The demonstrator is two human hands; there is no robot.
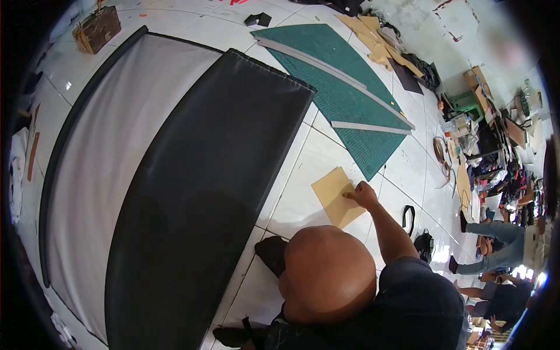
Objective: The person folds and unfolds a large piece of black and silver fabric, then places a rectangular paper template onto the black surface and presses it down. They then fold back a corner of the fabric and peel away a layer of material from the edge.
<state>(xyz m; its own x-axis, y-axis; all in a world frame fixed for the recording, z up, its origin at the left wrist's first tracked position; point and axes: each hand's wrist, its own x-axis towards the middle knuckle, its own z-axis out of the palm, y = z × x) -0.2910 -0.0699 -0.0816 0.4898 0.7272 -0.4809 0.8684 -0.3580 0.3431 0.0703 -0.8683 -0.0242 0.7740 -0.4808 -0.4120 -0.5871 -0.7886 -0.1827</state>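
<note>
My right hand [363, 196] is closed with its thumb over the side of a tan sheet of card [336, 198], pinching it near the edge. The sheet lies at a slant over the white floor tiles, just beyond my bent knee [329, 274]. Left of it stretches a large length of black material [198, 175] with a pale grey underside [125, 111] folded into view. A green cutting mat [350, 99] lies past the card, with metal rulers [373, 127] resting across it. My left hand is out of sight.
A black strap [408, 219] and a small black bag [425, 245] lie to the right. Cardboard scraps [379, 44] and clutter [484, 140] line the wall. Other people's legs [496, 245] show at the far right. A brown box [97, 29] stands top left.
</note>
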